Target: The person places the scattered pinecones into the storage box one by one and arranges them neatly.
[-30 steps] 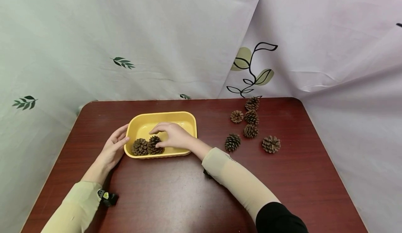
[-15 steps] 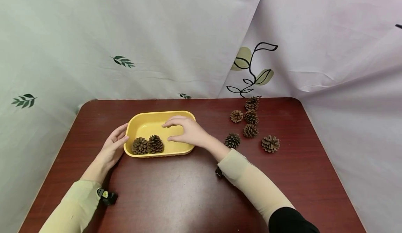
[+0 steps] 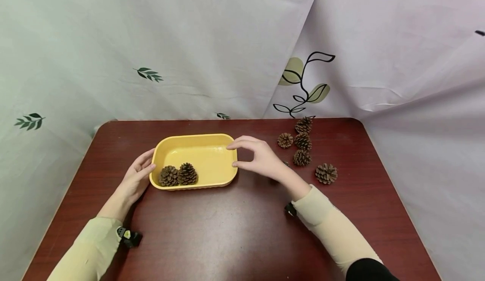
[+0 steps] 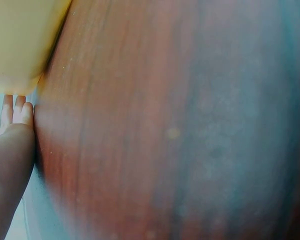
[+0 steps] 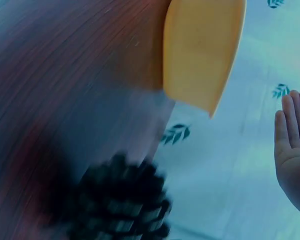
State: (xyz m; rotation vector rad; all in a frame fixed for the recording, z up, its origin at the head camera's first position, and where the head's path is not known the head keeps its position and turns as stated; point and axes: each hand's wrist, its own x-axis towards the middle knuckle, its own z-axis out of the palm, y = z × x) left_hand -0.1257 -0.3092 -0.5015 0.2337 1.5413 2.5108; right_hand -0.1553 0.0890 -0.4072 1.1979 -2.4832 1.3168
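My hands at the yellow tray, two pine cones inside.

My left hand [image 3: 134,180] rests flat, fingers straight, against the left end of the yellow tray [image 3: 204,140] at frame centre. My right hand [image 3: 259,157] hovers, loosely spread and gripping nothing, just right of the tray's right rim. Two pine cones [image 3: 178,174] sit touching in the tray's lower left corner. Loose pine cones [image 3: 303,146] lie right of centre on the red-brown table [image 3: 227,230]; one seems partly hidden behind my right hand.
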